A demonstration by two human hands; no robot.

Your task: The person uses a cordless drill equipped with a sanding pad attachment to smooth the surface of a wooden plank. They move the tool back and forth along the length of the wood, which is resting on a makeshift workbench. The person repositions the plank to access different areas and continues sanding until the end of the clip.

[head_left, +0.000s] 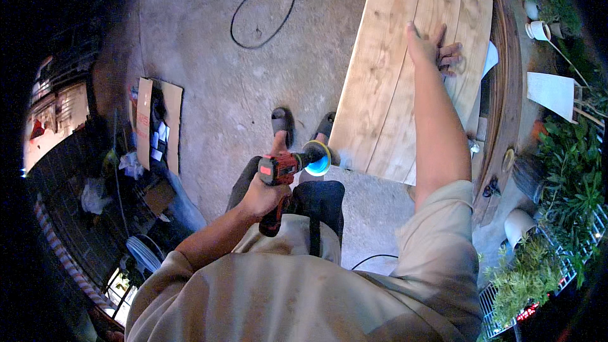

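My left hand [263,196] is wrapped round the grip of a red and black cordless drill [278,168], held in front of my lap. A round sanding disc [318,161], yellow at the rim and blue on its face, is fitted to the drill's front. It is close to the near left corner of a pale wooden panel [380,101] made of several planks; I cannot tell whether they touch. Farther up the panel, my right hand [433,52] rests on the surface with its fingers spread. It holds nothing.
On the concrete floor [209,44] lies a looped black cable [235,22]. An opened cardboard box [144,123] stands at the left, near a coil of pale hose [143,252]. Long dark boards [503,88] run beyond the panel's right edge, with potted plants [570,183] farther right.
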